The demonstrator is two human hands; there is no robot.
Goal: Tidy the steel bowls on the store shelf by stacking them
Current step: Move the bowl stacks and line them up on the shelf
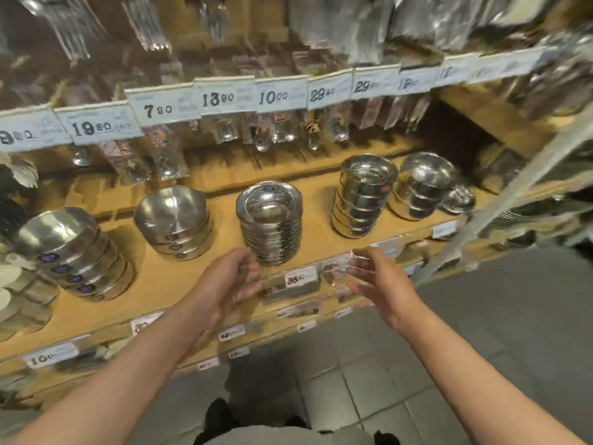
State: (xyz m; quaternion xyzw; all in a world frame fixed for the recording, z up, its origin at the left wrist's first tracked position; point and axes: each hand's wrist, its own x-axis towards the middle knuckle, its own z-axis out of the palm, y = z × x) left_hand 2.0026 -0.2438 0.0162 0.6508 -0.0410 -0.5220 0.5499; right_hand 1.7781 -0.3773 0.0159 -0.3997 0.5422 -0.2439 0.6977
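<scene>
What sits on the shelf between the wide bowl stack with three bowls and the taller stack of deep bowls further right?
In the head view, one stack of shallow steel dishes stands between the wide bowl stack and the deep bowl stack, apart from both.

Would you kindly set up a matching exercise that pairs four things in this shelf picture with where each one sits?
Things:
1. stack of shallow plates
2. leaning stack with purple stickers
3. left hand
4. right hand

Places:
A. far left of the shelf
B. beside the lower left edge of the middle stack
C. middle of the shelf, between the two hands
D. in front of the shelf edge, below the tall stack of small bowls

Pairs: 1-C, 2-A, 3-B, 4-D
</scene>
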